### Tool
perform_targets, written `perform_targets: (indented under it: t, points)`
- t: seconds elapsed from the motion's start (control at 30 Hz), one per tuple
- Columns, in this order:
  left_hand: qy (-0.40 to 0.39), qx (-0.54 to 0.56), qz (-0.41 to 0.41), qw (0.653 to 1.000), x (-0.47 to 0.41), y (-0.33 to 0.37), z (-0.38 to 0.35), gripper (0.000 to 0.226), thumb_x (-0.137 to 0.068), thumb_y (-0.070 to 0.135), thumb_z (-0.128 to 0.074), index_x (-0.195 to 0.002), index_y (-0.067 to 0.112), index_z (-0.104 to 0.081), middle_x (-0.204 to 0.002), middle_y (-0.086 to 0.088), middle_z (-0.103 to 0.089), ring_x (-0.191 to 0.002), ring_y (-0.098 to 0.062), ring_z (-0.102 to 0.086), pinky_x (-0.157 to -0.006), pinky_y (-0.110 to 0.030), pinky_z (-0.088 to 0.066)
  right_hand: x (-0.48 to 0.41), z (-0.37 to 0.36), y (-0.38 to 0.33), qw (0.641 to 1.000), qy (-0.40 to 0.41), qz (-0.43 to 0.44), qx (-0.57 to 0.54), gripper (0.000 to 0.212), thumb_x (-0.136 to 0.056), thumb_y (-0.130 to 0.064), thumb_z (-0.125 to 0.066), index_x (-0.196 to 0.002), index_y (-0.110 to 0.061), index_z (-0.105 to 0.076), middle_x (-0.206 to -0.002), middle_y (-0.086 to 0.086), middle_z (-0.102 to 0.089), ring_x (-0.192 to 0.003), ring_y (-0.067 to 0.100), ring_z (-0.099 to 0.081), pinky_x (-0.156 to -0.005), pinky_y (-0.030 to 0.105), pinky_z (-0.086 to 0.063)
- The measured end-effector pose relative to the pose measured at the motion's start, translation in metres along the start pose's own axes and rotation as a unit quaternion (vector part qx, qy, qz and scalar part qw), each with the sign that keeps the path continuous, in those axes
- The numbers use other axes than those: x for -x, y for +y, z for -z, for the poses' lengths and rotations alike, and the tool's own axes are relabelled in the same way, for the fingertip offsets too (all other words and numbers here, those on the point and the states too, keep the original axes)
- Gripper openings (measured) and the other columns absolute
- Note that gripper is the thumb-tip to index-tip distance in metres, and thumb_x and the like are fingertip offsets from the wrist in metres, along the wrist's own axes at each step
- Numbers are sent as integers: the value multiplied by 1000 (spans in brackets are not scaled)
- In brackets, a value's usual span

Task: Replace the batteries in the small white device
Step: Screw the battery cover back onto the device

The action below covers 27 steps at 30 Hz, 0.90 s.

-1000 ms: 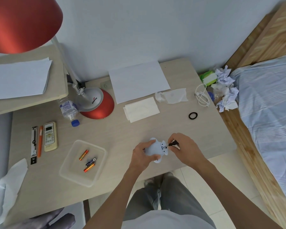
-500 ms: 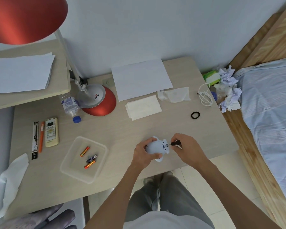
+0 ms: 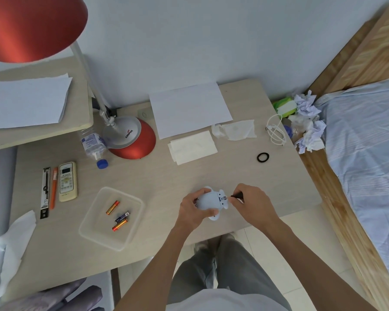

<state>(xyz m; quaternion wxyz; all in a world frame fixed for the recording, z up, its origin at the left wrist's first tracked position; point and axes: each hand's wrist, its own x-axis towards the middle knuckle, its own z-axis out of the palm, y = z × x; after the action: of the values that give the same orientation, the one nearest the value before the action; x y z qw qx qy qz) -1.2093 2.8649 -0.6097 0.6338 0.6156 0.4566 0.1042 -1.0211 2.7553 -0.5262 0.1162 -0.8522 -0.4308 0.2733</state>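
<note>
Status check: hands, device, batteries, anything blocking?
Left hand gripping white device. Right hand holds dark tool at it. Three batteries in tray. Nothing blocking.

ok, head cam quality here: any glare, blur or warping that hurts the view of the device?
Head view: soft even light with faint shadows; sheen only on the red lampshade. Wide-angle bend curves the desk edge and bed frame. The white device is sharp but small; the dark tool tip detail is unresolved.

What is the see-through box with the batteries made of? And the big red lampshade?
The box looks like thin frosted plastic: the desk shows through its walls. The lampshade is probably painted metal, given its smooth, satiny red sheen, though that is uncertain.
</note>
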Motion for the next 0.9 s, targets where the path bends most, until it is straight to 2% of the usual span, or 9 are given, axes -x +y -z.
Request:
perform_targets:
  t: [0.17, 0.3, 0.37, 0.47, 0.57, 0.67, 0.77, 0.83, 0.9]
  points:
    - [3, 2, 4, 1000, 1, 0, 1, 67, -59, 36, -105, -120, 40, -77, -129, 9, -69, -114, -23, -65, -90, -40, -66, 1, 1, 4, 999, 1, 21, -31, 10, -94, -32, -72, -95, -30, -62, -88, -14, -65, -79, 8, -62, -75, 38, -59]
    - [5, 9, 8, 1000, 0, 2, 0, 65, -60, 28, -106, -118, 37, -78, -128, 7, -70, -113, -24, -66, -90, -38, -66, 1, 4, 2, 1000, -9, -4, -6, 21, -93, -53, -70, -94, -33, -65, -80, -16, -61, -72, 5, -59, -69, 29, -53]
    - [1, 5, 9, 1000, -1, 3, 0, 66, -60, 31, -105, -120, 35, -78, -128, 7, -70, -114, -25, -66, -91, -40, -66, 0, 4, 1, 999, -12, -9, 28, 26, -95, -57, -66, -92, -31, -67, -77, -15, -62, -70, 8, -61, -69, 29, -54]
    - [-1, 5, 14, 1000, -1, 3, 0, 70, -57, 38, -105, -121, 35, -77, -130, 7, -70, -115, -25, -66, -92, -42, -66, -2, 3, 1, 999, -9, -3, 33, 22, -99, -48, -63, -92, -27, -67, -82, -11, -66, -74, 12, -64, -71, 32, -57]
    - [1, 10, 16, 1000, 0, 3, 0, 72, -55, 40, -104, -121, 35, -77, -131, 7, -69, -116, -26, -66, -93, -43, -66, 0, 0, 1, 1000, -2, 22, 3, 6, -97, -31, -68, -95, -27, -65, -89, -12, -66, -79, 13, -64, -75, 37, -60]
    - [-1, 14, 15, 1000, 0, 2, 0, 71, -55, 39, -104, -120, 37, -77, -131, 6, -69, -116, -26, -65, -92, -43, -66, 3, -2, 3, 999, 9, 35, -18, 14, -95, -19, -69, -98, -31, -63, -93, -14, -64, -80, 11, -62, -76, 39, -60]
    - [0, 9, 10, 1000, 1, 2, -1, 70, -57, 40, -104, -122, 36, -76, -131, 7, -68, -116, -25, -65, -92, -42, -66, 4, -2, 2, 999, 9, 22, -22, 12, -93, -34, -73, -98, -34, -63, -93, -14, -63, -80, 7, -62, -75, 35, -59]
    - [2, 8, 8, 1000, 1, 3, -1, 69, -60, 38, -103, -123, 34, -76, -132, 8, -68, -116, -23, -64, -92, -40, -66, 4, -1, -1, 1000, 1, 0, -15, 22, -90, -51, -74, -98, -33, -63, -93, -15, -64, -83, 5, -63, -74, 32, -57]
    - [1, 8, 2, 1000, 1, 3, -1, 68, -60, 39, -103, -122, 35, -76, -131, 8, -68, -115, -23, -64, -91, -39, -66, 2, -1, -1, 1000, 2, -15, 10, 31, -92, -60, -68, -93, -29, -64, -89, -15, -65, -81, 7, -64, -73, 32, -56]
